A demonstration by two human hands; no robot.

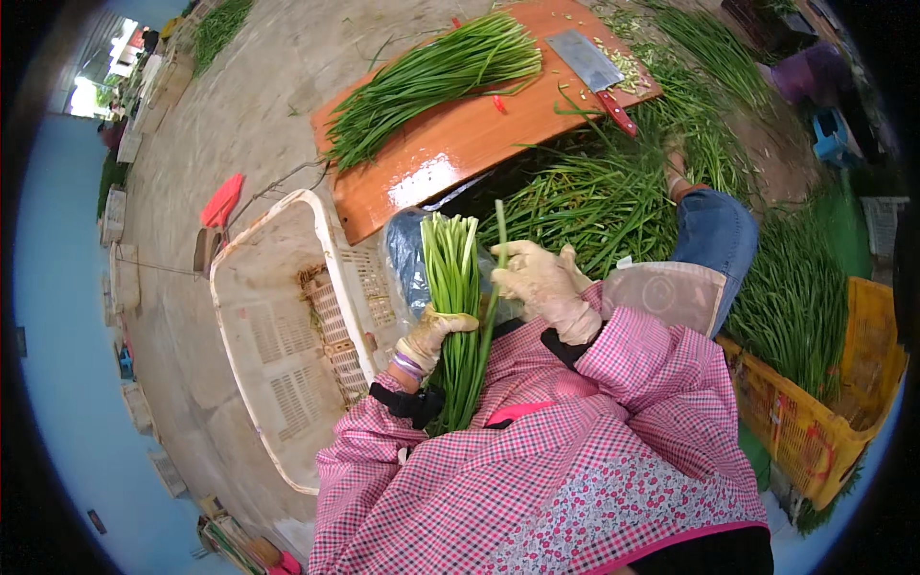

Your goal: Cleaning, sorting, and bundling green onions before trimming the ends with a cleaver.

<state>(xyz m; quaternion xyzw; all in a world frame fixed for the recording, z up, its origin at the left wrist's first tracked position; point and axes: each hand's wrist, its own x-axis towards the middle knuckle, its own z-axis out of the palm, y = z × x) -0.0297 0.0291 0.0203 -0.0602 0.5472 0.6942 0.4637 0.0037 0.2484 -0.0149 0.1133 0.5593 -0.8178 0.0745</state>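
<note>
My left hand (436, 335), in a pale glove, is closed round a bunch of garlic chives (450, 268). The pale cut ends point away from me and the green leaves hang toward my lap. One loose chive stalk (501, 230) stands apart on the bunch's right side. Beside it is my gloved right hand (546, 283), its fingers bent and spread, with the fingertips at the stalk. Whether they touch it, I cannot tell. Under the bunch, clear plastic (402, 264) covers my knee.
An orange board (422, 177) ahead carries a chive pile (441, 81) and a cleaver (585, 62) with a red handle. Loose chives (594, 206) cover the floor at right. A white crate (278, 383) stands left, a yellow crate (795, 431) right. Another person (815, 72) is at far right.
</note>
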